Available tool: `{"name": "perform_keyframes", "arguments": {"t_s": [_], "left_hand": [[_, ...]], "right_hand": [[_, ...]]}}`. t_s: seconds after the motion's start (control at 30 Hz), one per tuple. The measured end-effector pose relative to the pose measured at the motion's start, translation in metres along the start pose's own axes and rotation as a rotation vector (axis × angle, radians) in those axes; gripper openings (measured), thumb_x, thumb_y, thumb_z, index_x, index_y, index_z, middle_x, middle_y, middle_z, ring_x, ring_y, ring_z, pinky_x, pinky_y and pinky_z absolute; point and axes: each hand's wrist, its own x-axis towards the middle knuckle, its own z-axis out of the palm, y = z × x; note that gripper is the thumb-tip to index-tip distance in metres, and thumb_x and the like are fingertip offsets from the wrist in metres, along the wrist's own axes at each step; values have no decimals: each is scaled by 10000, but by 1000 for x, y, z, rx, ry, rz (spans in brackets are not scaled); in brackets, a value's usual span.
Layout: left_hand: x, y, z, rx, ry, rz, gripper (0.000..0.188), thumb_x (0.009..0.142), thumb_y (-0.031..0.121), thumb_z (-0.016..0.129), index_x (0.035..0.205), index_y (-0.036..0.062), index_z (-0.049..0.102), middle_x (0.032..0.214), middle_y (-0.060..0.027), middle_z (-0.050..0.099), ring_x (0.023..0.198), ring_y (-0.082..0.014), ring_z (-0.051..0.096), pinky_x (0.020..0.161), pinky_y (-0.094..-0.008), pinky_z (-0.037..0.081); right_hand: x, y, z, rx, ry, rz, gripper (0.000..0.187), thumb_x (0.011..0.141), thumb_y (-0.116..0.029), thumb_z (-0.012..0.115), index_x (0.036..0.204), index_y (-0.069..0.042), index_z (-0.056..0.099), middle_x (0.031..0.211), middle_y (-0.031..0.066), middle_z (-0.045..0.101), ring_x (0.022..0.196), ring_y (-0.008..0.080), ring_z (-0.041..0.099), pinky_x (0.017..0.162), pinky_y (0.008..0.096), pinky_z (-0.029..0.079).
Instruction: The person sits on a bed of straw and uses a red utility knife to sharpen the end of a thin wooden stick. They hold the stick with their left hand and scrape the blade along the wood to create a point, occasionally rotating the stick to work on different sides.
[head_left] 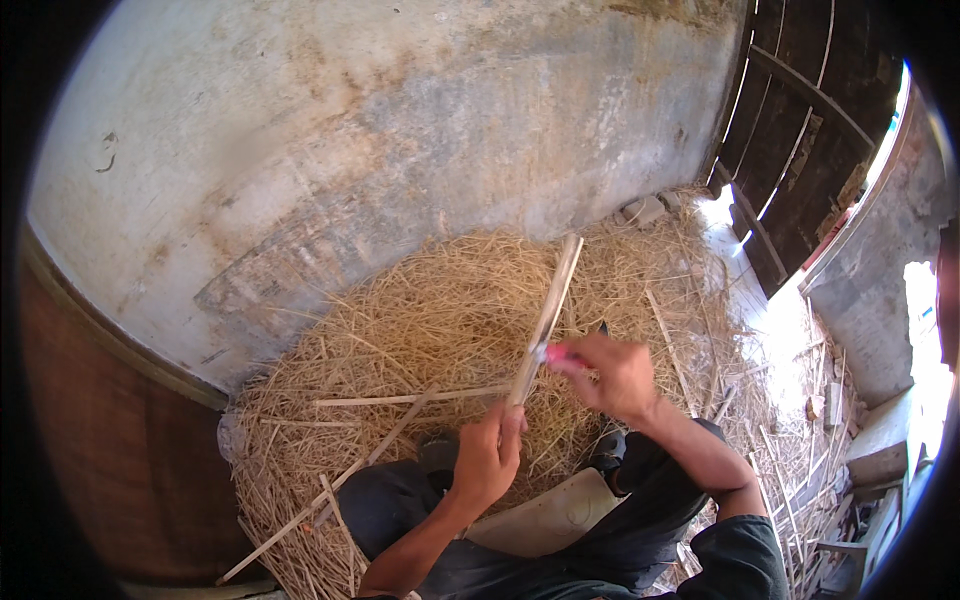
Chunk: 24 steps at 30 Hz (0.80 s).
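Observation:
My left hand [487, 458] is closed round the lower end of a pale split bamboo strip [556, 290]. The strip points up and slightly right, above the straw. In my right hand [618, 378] is a small tool with a pinkish-red part [566, 354]; its end meets the strip about midway along. My fingers cover most of this tool, so its exact kind is unclear. A dark tip shows just above that hand. Below the hands, a pale board-like piece [545, 515] lies between my legs.
Straw and thin shavings [400, 320] are heaped on the floor up to the stained wall [450, 130]. Loose strips, among them a long stick [290, 525], lie at left. A dark plank door [800, 130] stands at right, with broken blocks [833, 405] below it.

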Motion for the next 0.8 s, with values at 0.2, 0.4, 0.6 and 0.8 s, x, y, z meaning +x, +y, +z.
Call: {"name": "perform_keyframes", "arguments": {"t_s": [0.2, 0.4, 0.6, 0.8], "left_hand": [[-20, -14, 5, 16, -61, 24, 342, 1155, 253, 507, 940, 12, 620, 589, -73, 556, 492, -168, 551, 519, -332, 447], [-23, -20, -2, -121, -114, -95, 351, 1151, 272, 523, 969, -1, 649, 613, -69, 566, 546, -148, 574, 563, -338, 466], [-9, -18, -9, -113, -46, -96, 325, 1144, 267, 543, 1009, -1, 667, 629, -77, 588, 536, -177, 591, 556, -357, 468], [-6, -6, -2, 5, 12, -11, 234, 1120, 204, 580, 1036, -4, 643, 658, -155, 615, 537, -291, 631, 536, -389, 463]], "right_hand": [[36, 75, -25, -77, 238, 285, 223, 1013, -290, 740, 1099, -108, 837, 901, 122, 813, 622, 185, 736, 524, 328, 568], [43, 90, -51, -153, 315, 397, 239, 1022, -261, 738, 1082, -42, 813, 838, 136, 790, 606, 179, 705, 557, 286, 541], [9, 19, -3, 92, 23, 83, 188, 974, -227, 777, 1077, -72, 800, 943, 101, 791, 674, 228, 747, 583, 333, 594], [-6, -19, 10, 68, -132, -70, 252, 925, -297, 826, 1100, -121, 781, 839, 47, 719, 612, 250, 693, 519, 372, 544]]}}
